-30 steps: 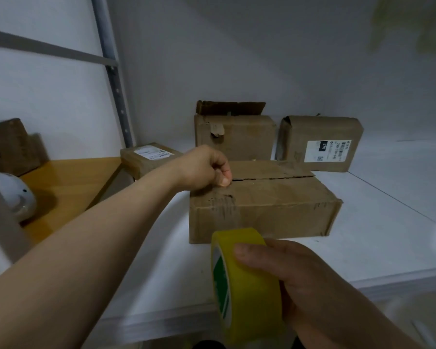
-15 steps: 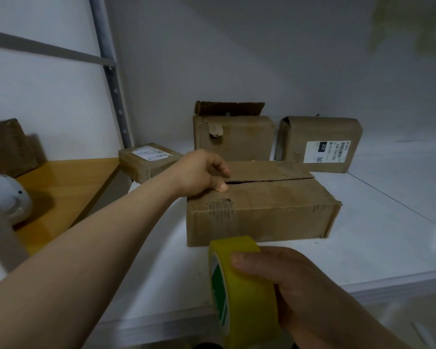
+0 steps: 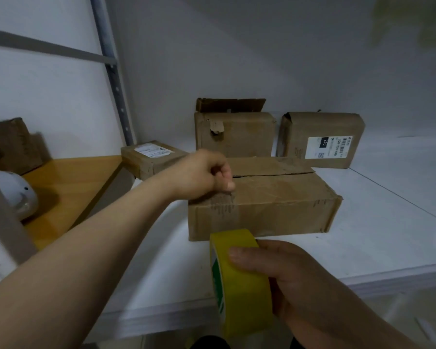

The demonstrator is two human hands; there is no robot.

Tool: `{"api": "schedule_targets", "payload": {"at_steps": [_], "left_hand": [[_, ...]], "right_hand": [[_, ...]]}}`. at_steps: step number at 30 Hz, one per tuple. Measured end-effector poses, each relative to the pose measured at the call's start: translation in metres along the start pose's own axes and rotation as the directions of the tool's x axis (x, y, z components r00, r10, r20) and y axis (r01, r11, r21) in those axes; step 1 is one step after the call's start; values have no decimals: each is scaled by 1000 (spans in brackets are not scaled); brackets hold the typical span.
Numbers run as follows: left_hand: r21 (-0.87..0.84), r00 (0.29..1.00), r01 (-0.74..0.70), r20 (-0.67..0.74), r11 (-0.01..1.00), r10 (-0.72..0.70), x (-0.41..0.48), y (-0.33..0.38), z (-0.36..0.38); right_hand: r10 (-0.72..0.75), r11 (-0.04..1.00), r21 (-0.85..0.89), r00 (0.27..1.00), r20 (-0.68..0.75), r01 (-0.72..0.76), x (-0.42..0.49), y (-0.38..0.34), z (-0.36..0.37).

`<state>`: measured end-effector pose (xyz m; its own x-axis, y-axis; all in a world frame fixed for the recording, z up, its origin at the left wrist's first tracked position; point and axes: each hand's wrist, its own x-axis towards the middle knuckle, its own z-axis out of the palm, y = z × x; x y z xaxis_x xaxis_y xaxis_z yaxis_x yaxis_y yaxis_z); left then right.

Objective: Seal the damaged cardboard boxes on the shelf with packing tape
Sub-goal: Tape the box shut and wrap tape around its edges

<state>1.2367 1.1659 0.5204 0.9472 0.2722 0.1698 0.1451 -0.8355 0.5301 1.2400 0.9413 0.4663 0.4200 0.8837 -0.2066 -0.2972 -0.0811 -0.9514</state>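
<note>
**Fingers [image 3: 249, 258] grip tape roll [image 3: 239, 280]; L hand [image 3: 199, 175] re-curls**

R hand [image 3: 312, 285] holds roll at shelf [image 3: 388, 222] front edge, barely moved. L hand, flat 0.5 s ago, now fisted on near box [image 3: 275, 210], top left end by open seam, nothing seen held. No tape laid yet.

One view only, worn on my head. Wide-angle; faces forward and down onto the white shelf [image 3: 363, 235], at close range, its front edge near frame bottom.

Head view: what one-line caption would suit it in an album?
Left hand rests curled on the front cardboard box while the right hand grips a yellow tape roll.
</note>
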Motion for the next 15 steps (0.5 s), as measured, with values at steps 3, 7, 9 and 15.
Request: {"api": "schedule_targets", "payload": {"at_steps": [3, 7, 9, 15], "left_hand": [[13, 999, 19, -27, 1000, -18, -1, -5, 13], [-18, 980, 31, -199, 999, -34, -8, -9, 8], [-15, 977, 14, -215, 1000, -17, -18, -7, 6], [234, 989, -59, -122, 970, 90, -48, 0, 17]], "right_hand": [[-4, 1000, 7, 1000, -25, 5, -4, 0, 3], [-21, 1000, 5, 999, -41, 21, -7, 0, 5], [-37, 999, 20, 998, -45, 38, -8, 2, 6], [-19, 1000, 22, 999, -51, 20, -9, 4, 7]]}}
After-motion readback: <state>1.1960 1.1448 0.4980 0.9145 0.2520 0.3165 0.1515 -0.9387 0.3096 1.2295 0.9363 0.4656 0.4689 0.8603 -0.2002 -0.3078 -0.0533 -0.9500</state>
